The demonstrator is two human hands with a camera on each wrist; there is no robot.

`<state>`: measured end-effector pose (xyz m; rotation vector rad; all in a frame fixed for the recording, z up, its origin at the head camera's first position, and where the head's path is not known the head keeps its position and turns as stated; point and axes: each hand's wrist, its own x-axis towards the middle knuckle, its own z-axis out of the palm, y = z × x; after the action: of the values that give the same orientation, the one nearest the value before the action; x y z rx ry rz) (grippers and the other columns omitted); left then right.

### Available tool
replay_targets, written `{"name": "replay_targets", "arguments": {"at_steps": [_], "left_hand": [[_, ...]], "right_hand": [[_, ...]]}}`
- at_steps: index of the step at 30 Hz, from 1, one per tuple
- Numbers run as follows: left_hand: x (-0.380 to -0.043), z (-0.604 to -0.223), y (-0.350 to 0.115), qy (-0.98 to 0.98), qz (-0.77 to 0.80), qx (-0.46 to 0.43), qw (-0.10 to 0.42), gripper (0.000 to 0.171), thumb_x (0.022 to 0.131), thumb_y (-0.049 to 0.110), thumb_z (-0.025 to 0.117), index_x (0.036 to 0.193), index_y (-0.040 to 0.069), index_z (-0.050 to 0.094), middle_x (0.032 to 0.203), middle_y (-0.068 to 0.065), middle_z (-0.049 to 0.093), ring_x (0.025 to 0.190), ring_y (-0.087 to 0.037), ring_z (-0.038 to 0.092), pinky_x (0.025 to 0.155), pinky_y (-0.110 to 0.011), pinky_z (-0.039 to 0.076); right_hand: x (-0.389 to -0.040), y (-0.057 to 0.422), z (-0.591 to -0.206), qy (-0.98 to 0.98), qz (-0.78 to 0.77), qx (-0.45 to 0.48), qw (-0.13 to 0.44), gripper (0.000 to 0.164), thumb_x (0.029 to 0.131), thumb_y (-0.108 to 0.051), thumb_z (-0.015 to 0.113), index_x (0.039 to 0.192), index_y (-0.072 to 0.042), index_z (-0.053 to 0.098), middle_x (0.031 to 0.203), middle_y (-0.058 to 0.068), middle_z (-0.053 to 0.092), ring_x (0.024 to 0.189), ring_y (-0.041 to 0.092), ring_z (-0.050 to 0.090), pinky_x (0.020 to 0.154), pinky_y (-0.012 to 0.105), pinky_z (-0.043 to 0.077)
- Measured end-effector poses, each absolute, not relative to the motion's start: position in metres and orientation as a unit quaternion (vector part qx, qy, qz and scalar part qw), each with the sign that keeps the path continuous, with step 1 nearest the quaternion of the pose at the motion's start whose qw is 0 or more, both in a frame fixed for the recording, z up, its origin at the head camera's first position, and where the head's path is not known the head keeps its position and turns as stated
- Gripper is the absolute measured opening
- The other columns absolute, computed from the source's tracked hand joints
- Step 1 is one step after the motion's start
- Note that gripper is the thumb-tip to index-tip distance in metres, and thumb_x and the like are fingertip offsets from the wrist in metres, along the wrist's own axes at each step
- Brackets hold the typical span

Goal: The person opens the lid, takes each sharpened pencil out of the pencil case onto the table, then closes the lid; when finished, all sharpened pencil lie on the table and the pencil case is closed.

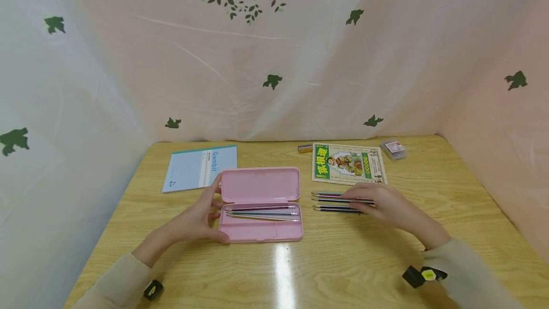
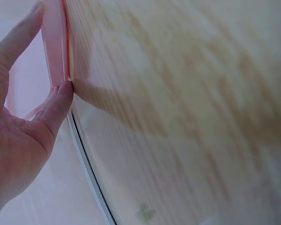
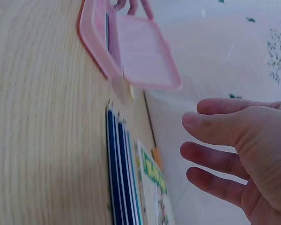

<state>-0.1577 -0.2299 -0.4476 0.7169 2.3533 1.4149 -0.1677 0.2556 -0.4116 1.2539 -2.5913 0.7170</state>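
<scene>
A pink pencil case point(image 1: 261, 238) lies with its lid point(image 1: 260, 185) raised back, in the middle of the table. Several pencils point(image 1: 262, 213) lie in its rear compartment. My left hand point(image 1: 193, 218) spans the case's left end, thumb at the front corner and fingers along the side and lid. In the left wrist view, the thumb and a straight fingertip meet the pink case point(image 2: 54, 42). To the right, several dark striped pencils point(image 1: 328, 209) lie side by side on the table. Over their right ends hovers my right hand point(image 1: 381, 206); the right wrist view shows its fingers apart from the pencils point(image 3: 119, 164).
Behind the case, to the left, is a pale blue notebook point(image 1: 199, 168). A green and cream illustrated booklet point(image 1: 349, 163) lies behind the loose pencils, with a small orange-brown block point(image 1: 305, 149) and a clear box point(image 1: 393, 149) near it. Patterned cloth point(image 1: 240, 85) surrounds the table.
</scene>
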Motion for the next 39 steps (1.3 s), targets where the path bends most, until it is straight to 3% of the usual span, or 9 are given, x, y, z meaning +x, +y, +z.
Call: {"name": "replay_targets", "arguments": {"at_steps": [10, 22, 27, 39], "left_hand": [[-0.158, -0.448, -0.231, 0.821, 0.492, 0.250, 0.148, 0.149, 0.065, 0.018, 0.098, 0.162, 0.029, -0.014, 0.146, -0.011, 0.026, 0.124, -0.030, 0.054, 0.104, -0.050, 0.049], [-0.157, -0.447, -0.233, 0.821, 0.492, 0.254, 0.140, 0.150, 0.064, 0.019, 0.099, 0.162, 0.026, -0.014, 0.146, -0.013, 0.026, 0.123, -0.031, 0.054, 0.103, -0.050, 0.050], [-0.157, -0.447, -0.232, 0.821, 0.491, 0.256, 0.139, 0.149, 0.065, 0.019, 0.099, 0.162, 0.026, -0.014, 0.146, -0.012, 0.027, 0.123, -0.031, 0.054, 0.103, -0.052, 0.050], [-0.157, -0.445, -0.231, 0.826, 0.484, 0.250, 0.143, 0.149, 0.065, 0.022, 0.099, 0.162, 0.029, -0.013, 0.148, -0.011, 0.026, 0.123, -0.031, 0.054, 0.103, -0.050, 0.050]], "right_hand": [[-0.174, 0.200, -0.400, -0.828, 0.288, 0.478, 0.048, 0.026, 0.089, 0.001, 0.076, 0.112, -0.009, 0.076, 0.104, 0.004, 0.074, 0.088, 0.008, 0.067, 0.072, 0.023, 0.059], [-0.178, 0.124, -0.414, -0.816, 0.262, 0.513, -0.040, 0.025, 0.093, -0.002, 0.072, 0.118, -0.003, 0.075, 0.112, 0.005, 0.075, 0.100, 0.011, 0.070, 0.087, 0.020, 0.056], [-0.178, 0.108, -0.422, -0.830, 0.253, 0.492, -0.076, 0.027, 0.094, 0.000, 0.070, 0.120, -0.006, 0.075, 0.113, 0.002, 0.074, 0.101, 0.008, 0.069, 0.090, 0.020, 0.054], [-0.180, 0.088, -0.435, -0.842, 0.270, 0.459, -0.087, 0.023, 0.097, -0.005, 0.068, 0.118, -0.009, 0.076, 0.112, 0.001, 0.075, 0.102, 0.007, 0.068, 0.091, 0.020, 0.054]]}}
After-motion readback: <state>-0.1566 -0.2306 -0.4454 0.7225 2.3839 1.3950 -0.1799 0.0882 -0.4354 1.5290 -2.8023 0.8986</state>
